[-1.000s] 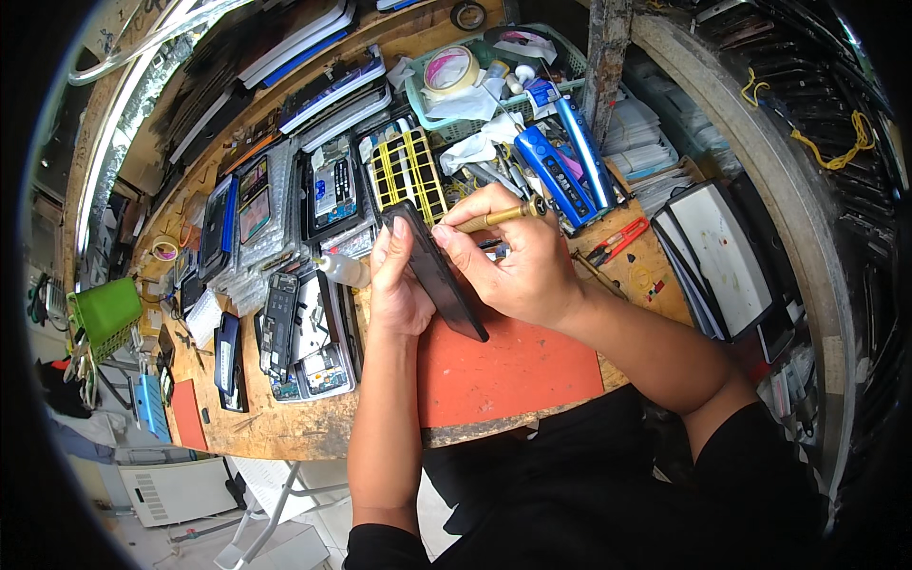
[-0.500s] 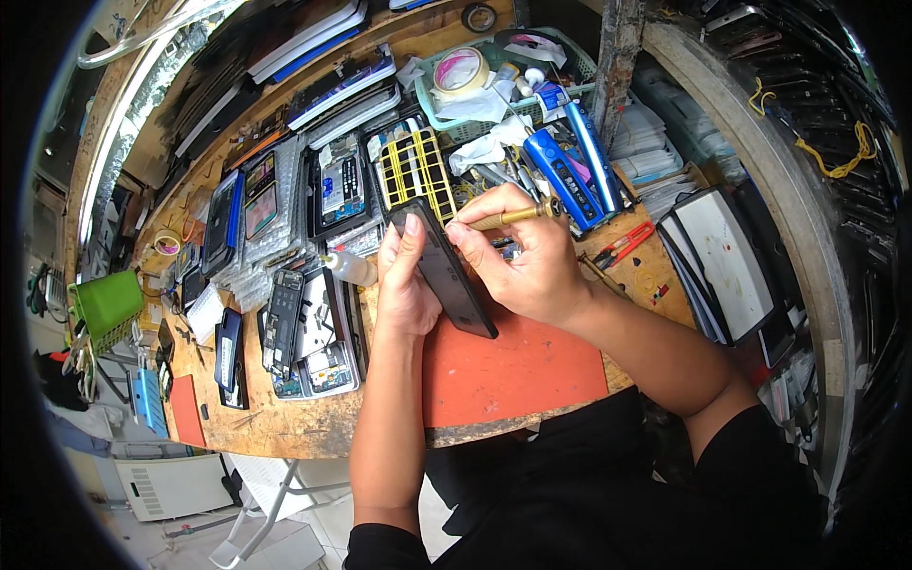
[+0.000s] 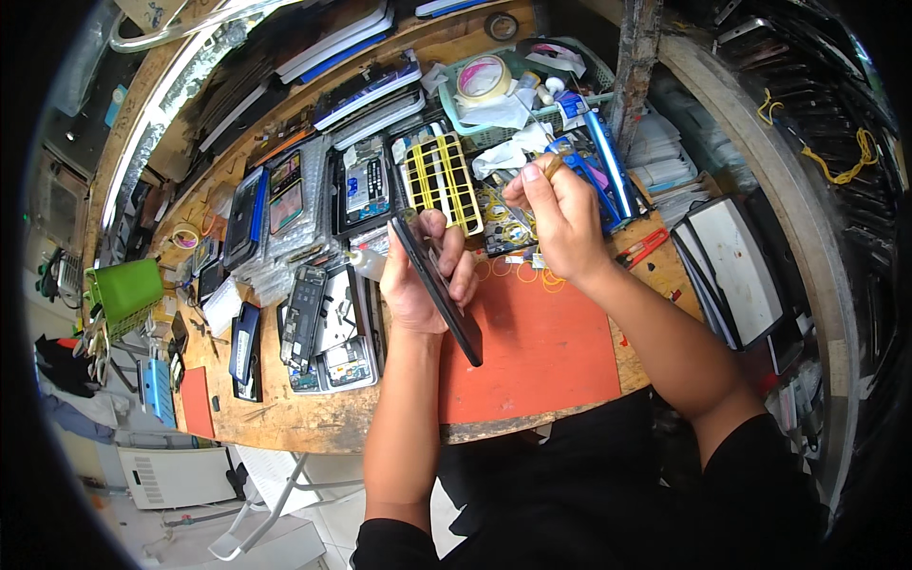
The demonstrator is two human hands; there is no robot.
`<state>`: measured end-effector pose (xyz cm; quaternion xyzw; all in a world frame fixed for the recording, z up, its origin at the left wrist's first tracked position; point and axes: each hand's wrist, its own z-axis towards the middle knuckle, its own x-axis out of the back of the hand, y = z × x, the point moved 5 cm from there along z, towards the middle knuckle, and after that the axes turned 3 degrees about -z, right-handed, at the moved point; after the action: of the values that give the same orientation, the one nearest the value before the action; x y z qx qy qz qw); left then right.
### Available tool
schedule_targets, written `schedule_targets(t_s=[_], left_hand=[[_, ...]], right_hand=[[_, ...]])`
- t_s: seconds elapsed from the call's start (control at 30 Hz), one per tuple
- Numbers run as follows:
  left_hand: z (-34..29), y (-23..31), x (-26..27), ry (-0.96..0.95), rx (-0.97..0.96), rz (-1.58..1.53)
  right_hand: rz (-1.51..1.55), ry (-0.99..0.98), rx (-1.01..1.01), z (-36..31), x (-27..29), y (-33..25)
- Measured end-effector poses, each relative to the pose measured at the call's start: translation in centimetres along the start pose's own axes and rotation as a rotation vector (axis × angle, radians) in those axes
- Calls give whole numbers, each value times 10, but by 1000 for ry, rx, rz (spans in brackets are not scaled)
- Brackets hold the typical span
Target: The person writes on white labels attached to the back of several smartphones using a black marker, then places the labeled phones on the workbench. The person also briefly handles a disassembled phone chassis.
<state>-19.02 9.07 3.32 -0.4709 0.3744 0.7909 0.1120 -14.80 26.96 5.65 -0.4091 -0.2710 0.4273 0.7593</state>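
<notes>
My left hand (image 3: 410,296) grips a dark phone (image 3: 440,302), tilted nearly edge-on, with the thumb on one side and fingers around the other. Beneath it lies an orange-red mat (image 3: 532,351) on the workbench. Up and to the right, apart from the phone, my right hand (image 3: 572,228) is closed around a slim brass-coloured screwdriver (image 3: 550,167). Only a short piece of it shows past the fingers; its tip is hidden. Just behind my hands is a tray with a yellow grid (image 3: 440,180). A white squeeze bottle (image 3: 366,263) stands beside my left hand.
Opened phones and loose parts (image 3: 328,328) fill the bench's left side. A green basket (image 3: 465,114) with tape rolls sits at the back. Red-handled pliers (image 3: 643,247) lie right of my right hand, near a blue cylindrical tool (image 3: 611,166). A wooden post (image 3: 635,66) rises behind.
My right hand has drawn back from the phone, up and to the right, with the screwdriver. My left hand has turned the phone more edge-on, and its fingers now show along the side.
</notes>
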Motion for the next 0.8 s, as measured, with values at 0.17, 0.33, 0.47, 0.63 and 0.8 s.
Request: schedule_targets(t_s=[0.17, 0.33, 0.47, 0.63, 0.8], left_hand=[[0, 1, -3, -18, -5, -8], [-1, 2, -3, -36, -7, -14], [-1, 2, -4, -31, -18, -9], [0, 2, -4, 22, -40, 24], [-1, 7, 8, 275, -100, 101]], right_hand=[[-259, -81, 138, -7, -5, -8], [-281, -190, 70, -9, -12, -3], [-423, -235, 85, -10, -15, 2], [-610, -286, 124, -11, -12, 8], [-589, -111, 330, -9, -10, -3]])
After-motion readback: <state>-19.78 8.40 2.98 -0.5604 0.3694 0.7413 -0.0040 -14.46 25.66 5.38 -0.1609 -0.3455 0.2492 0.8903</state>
